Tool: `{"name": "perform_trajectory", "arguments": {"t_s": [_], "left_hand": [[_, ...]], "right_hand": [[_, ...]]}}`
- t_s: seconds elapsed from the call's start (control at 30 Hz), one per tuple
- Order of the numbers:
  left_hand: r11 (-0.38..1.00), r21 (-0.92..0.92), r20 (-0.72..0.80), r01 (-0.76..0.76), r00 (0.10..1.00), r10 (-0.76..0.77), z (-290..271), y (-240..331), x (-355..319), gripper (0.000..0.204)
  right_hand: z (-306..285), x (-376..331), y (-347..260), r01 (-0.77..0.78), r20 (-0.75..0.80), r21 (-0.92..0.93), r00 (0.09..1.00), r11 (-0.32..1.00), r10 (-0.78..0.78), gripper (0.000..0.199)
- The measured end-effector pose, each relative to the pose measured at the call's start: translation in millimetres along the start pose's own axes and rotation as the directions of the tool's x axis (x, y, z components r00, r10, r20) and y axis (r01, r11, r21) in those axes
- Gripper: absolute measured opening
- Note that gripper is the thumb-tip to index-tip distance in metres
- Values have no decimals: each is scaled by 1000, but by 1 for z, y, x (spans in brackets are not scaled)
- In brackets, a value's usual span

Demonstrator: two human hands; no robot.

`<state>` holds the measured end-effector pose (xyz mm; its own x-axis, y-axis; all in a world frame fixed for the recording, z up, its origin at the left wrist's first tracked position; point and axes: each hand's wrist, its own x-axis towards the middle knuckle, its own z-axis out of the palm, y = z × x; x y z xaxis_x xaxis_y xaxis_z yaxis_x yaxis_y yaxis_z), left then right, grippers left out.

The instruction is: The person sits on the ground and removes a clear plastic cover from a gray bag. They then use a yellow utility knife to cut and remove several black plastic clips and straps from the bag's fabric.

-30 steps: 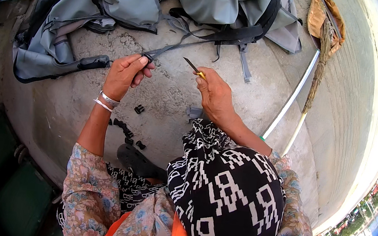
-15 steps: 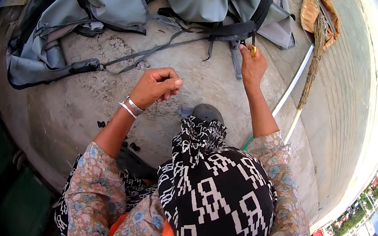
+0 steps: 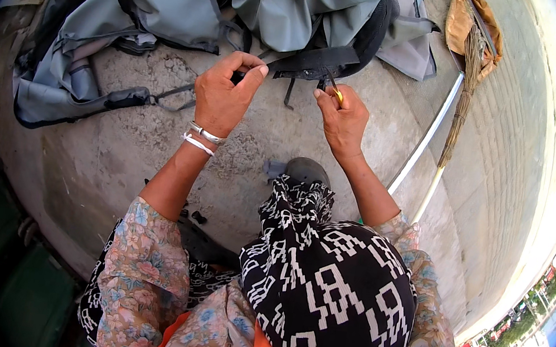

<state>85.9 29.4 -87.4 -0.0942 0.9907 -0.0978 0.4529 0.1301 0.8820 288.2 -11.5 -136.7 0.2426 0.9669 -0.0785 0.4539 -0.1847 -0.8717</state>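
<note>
Grey tarp-like fabric with black edging (image 3: 307, 9) lies bunched in front of me. From its near edge a black strap (image 3: 317, 63) stretches between my hands. My left hand (image 3: 219, 102) is closed, thumb against forefinger, at the strap's left end, with a dark bit showing between the fingers. My right hand (image 3: 346, 123) grips a small tool with a yellow part (image 3: 338, 96) and a thin dark tip that reaches up to the strap. A small black piece shows at that thumb; whether it is joined to the strap I cannot tell.
To the right lie a twig broom (image 3: 462, 99) and a white-handled dustpan-like thing with a brown cover (image 3: 460, 29). Small black pieces (image 3: 198, 217) rest on the concrete by my shoe (image 3: 308, 170). A dark green surface (image 3: 31, 288) stands at lower left.
My left hand has moved up and forward to the strap and closed there. My right hand, with the yellow tool, has come left and nearer. The strap between them has shifted.
</note>
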Motion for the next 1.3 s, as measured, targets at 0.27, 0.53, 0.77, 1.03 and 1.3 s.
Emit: {"name": "perform_trajectory", "arguments": {"t_s": [0.27,0.53,0.77,1.03,1.3], "left_hand": [[707,591,713,-387,661,-235,-132,-92,-32,23],[305,724,690,-619,650,-317,-149,-92,-95,45],[457,619,739,-639,671,-63,-115,-81,-66,28],[538,663,658,-520,748,-87,-128,-100,-72,31],[479,627,740,-615,662,-119,-118,-92,-73,31]], "right_hand": [[-34,9,7,-64,-138,-41,989,997,58,17],[0,52,-21,701,432,-555,703,448,-565,22],[-17,86,-5,775,526,-529,618,344,-585,4],[-163,133,80,-189,-395,446,835,875,382,17],[-78,52,105,-228,-122,-24,967,973,223,33]]}}
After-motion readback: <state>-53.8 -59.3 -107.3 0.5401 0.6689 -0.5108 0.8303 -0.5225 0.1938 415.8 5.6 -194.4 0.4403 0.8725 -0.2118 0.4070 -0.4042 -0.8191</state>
